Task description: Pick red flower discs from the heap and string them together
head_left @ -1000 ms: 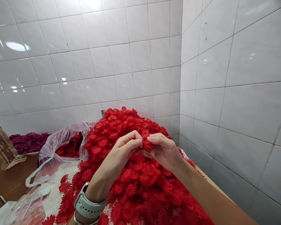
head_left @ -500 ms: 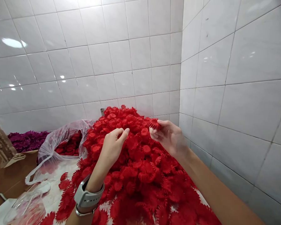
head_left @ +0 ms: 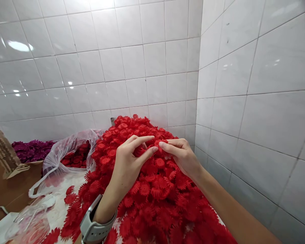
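A red flower piece [head_left: 157, 142] sits at the fingertips of the right hand [head_left: 179, 152], whose grip is pinched narrow around it, partly covering it. The left hand [head_left: 132, 157] is just beside, finger and thumb parted a little at the flower piece's near side; whether they touch it cannot be told. A pale watch [head_left: 98, 228] circles the left wrist.

Below and behind both hands, a heap of red flower pieces [head_left: 152, 188] spreads over the worktop [head_left: 66, 195], rising toward the back tiled wall [head_left: 132, 67]. Open room lies above the hands, in front of that wall, while the side tiled wall [head_left: 264, 128] stands close beyond the heap's right edge. Left of the heap, a strip of pale worktop shows between scattered pieces.

On that side, a clear plastic bag [head_left: 51, 173] gapes open on darker red pieces [head_left: 77, 157]. Purple pieces [head_left: 33, 150] lie beyond the upper edge of a cardboard box [head_left: 17, 188]. Crumpled clear plastic [head_left: 30, 220] rests at the near left corner.
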Demonstrator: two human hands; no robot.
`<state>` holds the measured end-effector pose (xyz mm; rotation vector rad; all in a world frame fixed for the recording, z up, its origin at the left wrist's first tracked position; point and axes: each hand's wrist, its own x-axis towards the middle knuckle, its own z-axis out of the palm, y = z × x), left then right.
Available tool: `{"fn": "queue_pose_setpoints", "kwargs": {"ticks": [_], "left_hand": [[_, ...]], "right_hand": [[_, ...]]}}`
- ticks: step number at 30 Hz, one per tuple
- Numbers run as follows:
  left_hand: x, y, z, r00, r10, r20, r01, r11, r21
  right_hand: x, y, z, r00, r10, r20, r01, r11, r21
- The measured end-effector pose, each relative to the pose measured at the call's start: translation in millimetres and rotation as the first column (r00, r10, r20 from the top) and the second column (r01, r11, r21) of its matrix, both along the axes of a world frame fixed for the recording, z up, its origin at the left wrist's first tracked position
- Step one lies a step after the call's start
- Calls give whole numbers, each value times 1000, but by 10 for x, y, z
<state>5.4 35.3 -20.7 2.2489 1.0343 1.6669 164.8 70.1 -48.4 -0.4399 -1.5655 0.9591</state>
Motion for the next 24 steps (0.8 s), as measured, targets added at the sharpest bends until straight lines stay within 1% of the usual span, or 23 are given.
{"fn": "queue_pose_setpoints", "kwargs": {"ticks": [4, 6, 11, 16, 18, 19, 21, 23, 24], "left_hand": [[7, -15, 4, 991, -132, -10, 130, 984, -118], [12, -21, 0, 984, -175, 12, 175, 973, -151], [10, -39, 12, 980, -195, 28, 197, 968, -158], [4, -54, 43, 981, -191, 33, 194, 967, -162], [5, -49, 47, 977, -204, 61, 212, 959, -189], [3, -41, 46, 973, -214, 91, 230, 947, -224], [-14, -3, 38, 953, -220, 208, 280, 901, -331], [-55, 64, 26, 911, -169, 377, 328, 851, -410], [-85, 105, 19, 885, -124, 450, 333, 843, -422]], "right_hand": [[-19, -59, 13, 999, 32, -9, -32, 999, 27], [-34, -82, 18, 999, 49, -10, -49, 999, 19], [-55, -112, 45, 995, 90, 30, -90, 996, -6], [-37, -84, 53, 976, 194, 101, -192, 981, -30], [-30, -69, 45, 970, 219, 105, -217, 976, -37], [-27, -65, 41, 970, 223, 98, -219, 975, -48], [-18, -64, 42, 972, 228, 59, -223, 971, -86], [-2, -65, 57, 975, 219, -26, -220, 966, -136], [8, -64, 68, 976, 205, -75, -215, 964, -160]]}}
